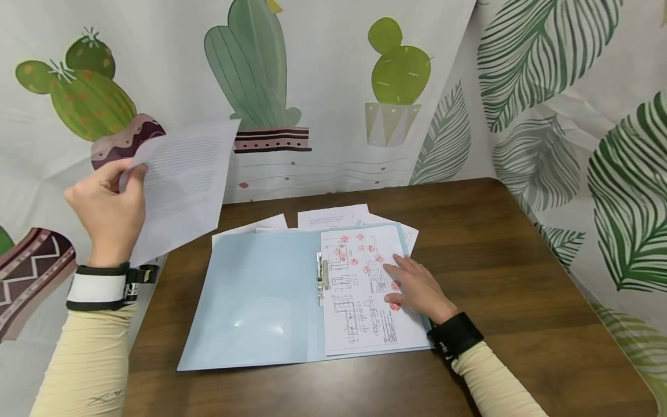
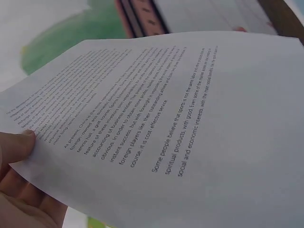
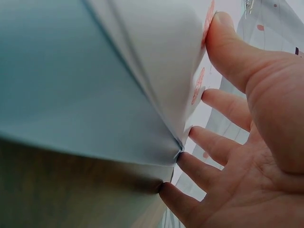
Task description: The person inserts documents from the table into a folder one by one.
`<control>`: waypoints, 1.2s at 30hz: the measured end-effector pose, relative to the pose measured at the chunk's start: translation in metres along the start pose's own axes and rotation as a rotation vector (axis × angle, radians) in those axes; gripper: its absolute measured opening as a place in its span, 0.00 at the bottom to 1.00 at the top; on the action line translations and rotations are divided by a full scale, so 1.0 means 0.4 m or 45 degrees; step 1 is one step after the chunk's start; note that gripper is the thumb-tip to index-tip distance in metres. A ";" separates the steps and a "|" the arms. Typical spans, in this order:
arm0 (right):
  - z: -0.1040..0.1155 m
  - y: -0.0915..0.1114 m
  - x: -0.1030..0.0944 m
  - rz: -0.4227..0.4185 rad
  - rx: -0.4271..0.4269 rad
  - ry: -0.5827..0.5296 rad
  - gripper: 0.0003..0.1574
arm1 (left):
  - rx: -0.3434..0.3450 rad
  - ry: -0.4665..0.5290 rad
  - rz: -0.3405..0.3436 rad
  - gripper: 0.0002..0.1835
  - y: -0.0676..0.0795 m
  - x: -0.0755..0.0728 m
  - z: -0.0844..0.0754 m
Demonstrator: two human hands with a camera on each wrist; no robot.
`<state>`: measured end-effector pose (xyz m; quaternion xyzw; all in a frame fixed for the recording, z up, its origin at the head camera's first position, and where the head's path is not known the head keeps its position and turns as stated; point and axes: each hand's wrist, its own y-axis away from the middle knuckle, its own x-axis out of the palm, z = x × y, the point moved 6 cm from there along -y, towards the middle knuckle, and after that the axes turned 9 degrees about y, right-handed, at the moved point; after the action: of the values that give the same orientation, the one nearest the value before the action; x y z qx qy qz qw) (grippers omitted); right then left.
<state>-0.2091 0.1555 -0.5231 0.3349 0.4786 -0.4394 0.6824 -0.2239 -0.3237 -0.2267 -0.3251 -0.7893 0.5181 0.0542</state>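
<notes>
My left hand (image 1: pixel 112 205) pinches a printed sheet of paper (image 1: pixel 182 185) by its edge, raised above the table's left side. In the left wrist view the thumb lies over the edge of the sheet (image 2: pixel 228 142), which carries paragraphs of text. A light blue folder (image 1: pixel 255 289) lies spread on the table with a metal clip (image 1: pixel 321 278) near its spine. On its right half sits a drawing sheet (image 1: pixel 356 289) with red stamps. My right hand (image 1: pixel 419 286) rests on that sheet's right edge, fingers spread. Its fingertips touch paper and folder edge in the right wrist view.
Several loose papers (image 1: pixel 333 217) stick out from behind the folder's top edge. The brown wooden table (image 1: pixel 500 260) reaches out to the right. Behind it hangs a cloth (image 1: pixel 328 75) printed with cacti, and a leaf-patterned one (image 1: pixel 552 150) hangs at the right.
</notes>
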 end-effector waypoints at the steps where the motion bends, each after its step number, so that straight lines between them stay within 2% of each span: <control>1: 0.000 0.000 0.000 0.001 0.000 0.001 0.50 | -0.001 0.030 -0.006 0.08 -0.003 0.001 -0.017; 4: 0.000 0.000 0.000 0.004 0.002 -0.001 0.49 | -0.023 0.148 -0.008 0.08 -0.007 0.007 -0.061; 8: 0.001 -0.001 -0.001 0.008 0.001 0.003 0.49 | -0.060 0.312 0.033 0.07 -0.006 0.022 -0.104; 11: 0.003 -0.002 -0.003 0.009 -0.006 0.003 0.49 | -0.187 0.469 0.079 0.06 -0.001 0.040 -0.116; 15: 0.006 -0.002 -0.009 0.009 -0.030 0.003 0.49 | -0.418 0.736 0.121 0.07 0.021 0.075 -0.107; 18: 0.008 -0.001 -0.011 0.011 -0.046 0.014 0.49 | -0.523 0.932 0.154 0.09 0.048 0.109 -0.099; 21: 0.008 -0.002 -0.011 0.016 -0.054 0.022 0.49 | -0.570 1.034 0.201 0.10 0.079 0.143 -0.104; 29: 0.005 -0.002 -0.014 0.013 -0.049 -0.016 0.46 | -0.713 1.061 0.414 0.14 0.182 0.232 -0.116; 33: 0.003 -0.002 -0.027 -0.058 -0.043 -0.071 0.41 | -0.804 1.103 0.507 0.17 0.232 0.271 -0.111; 36: 0.001 -0.002 -0.041 -0.131 -0.025 -0.111 0.37 | -0.894 1.147 0.545 0.18 0.264 0.294 -0.106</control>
<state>-0.2123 0.1592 -0.5075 0.2837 0.4692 -0.4834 0.6824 -0.2498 -0.1972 -0.3269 -0.6622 -0.7295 0.0380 0.1670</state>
